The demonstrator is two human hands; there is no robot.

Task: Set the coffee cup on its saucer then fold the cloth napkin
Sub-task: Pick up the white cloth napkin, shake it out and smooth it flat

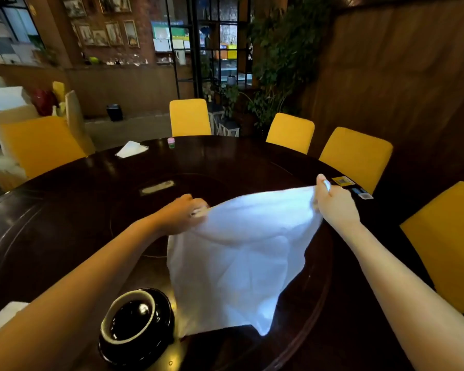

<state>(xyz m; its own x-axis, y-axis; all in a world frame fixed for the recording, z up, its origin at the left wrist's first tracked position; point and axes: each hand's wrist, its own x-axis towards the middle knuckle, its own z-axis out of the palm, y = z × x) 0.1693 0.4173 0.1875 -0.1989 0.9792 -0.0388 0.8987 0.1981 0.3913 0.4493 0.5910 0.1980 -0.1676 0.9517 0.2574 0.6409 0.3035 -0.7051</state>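
1. Both arms are stretched out over the table. Left hand pinches one top corner of the napkin, and right hand pinches the other corner, held a bit higher and further right.
2. Napkin hangs spread open between the hands, with its bottom edge draped on the table near me.
3. Count-wise: one dark cup, sitting on one dark saucer, near left, just beside the napkin's lower corner. One more folded cloth is on the far left, plus one little pink and green jar near it. Five yellow chairs are round the far and right sides.
4. Table is round, dark and glossy. The room has a brick wall with framed pictures far left, leafy plants far right and wood panelling on the right.
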